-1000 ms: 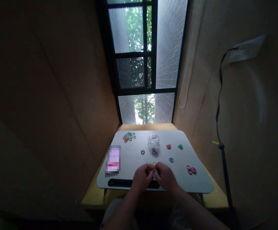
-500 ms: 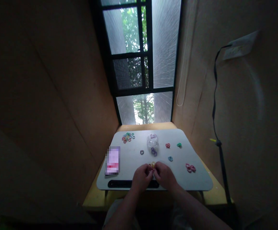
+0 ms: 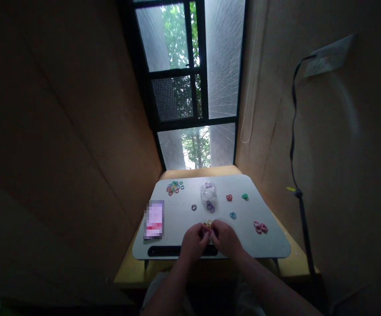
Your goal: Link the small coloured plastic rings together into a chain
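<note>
My left hand (image 3: 195,240) and my right hand (image 3: 225,237) meet over the near middle of a white lap table (image 3: 177,224). Fingertips on both are pinched together, with a hint of something small and reddish between them that is mostly hidden. Just beyond the fingers lie yellow hair-tie-like rings (image 3: 209,223), partly covered by the hands. Farther off are purple rings (image 3: 210,206) and a single dark ring (image 3: 194,207). To the right of my right hand lie blue rings (image 3: 233,215) and pink rings (image 3: 260,227).
A clear plastic container (image 3: 208,192) stands at the back centre. Mixed coloured rings (image 3: 174,188) are heaped back left; red rings (image 3: 229,198) and green rings (image 3: 244,197) lie back right. A phone-like slab (image 3: 154,219) is at left. A black ledge (image 3: 164,251) lines the front edge.
The view has shifted slightly. Both hands stay together in nearly the same place, with fingers still pinched; the rings on the table have not visibly moved.
</note>
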### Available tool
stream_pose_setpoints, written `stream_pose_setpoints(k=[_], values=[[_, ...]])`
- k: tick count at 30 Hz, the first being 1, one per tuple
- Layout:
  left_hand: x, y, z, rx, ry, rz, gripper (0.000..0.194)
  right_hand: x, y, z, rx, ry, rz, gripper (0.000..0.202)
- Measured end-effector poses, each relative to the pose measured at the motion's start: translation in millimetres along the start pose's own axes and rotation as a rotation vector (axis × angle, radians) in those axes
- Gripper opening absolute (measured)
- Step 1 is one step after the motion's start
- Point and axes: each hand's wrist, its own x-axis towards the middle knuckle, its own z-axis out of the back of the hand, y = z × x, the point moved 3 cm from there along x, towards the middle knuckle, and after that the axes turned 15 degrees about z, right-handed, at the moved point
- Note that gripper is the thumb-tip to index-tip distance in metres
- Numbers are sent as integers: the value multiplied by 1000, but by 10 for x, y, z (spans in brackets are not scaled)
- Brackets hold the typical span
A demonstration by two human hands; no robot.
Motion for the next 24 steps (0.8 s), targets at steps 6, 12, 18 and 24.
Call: stream_pose_setpoints(k=[6,12,18,24], values=[[0,7,-2,-6,6,1,12,-8,-4,-10,7,8,1,10],[1,21,-8,-5,0,4,12,-3,-4,-10,17,19,-14,10],[-19,-13,20,-23,1,-5,14,-3,4,-11,14,14,-3,10],[-20,-12,23,-30,-6,-2,13,1,11,-9,8,22,3,9]])
